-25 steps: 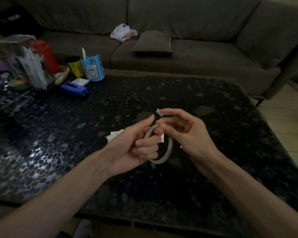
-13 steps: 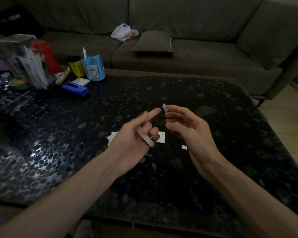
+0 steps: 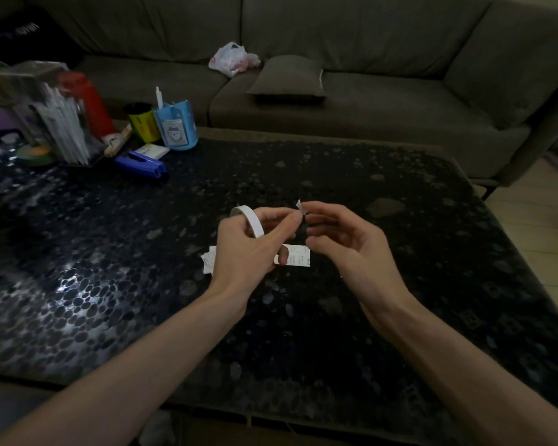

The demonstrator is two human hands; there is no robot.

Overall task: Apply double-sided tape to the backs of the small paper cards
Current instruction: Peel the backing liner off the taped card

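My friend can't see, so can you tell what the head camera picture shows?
A left hand holds a tape roll while the right hand pinches a small tape piece beside it. Below them, paper cards lie on a dark table, with a sofa behind.

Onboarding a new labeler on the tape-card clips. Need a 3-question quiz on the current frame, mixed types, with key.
1. Multiple choice: the tape roll is held by A) the left hand, B) the right hand, C) neither hand.
2. True or false: the paper cards lie on the table, below the hands.
3. Short answer: what does the right hand pinch at its fingertips?

Key: 1 A. 2 true. 3 a small tape piece.
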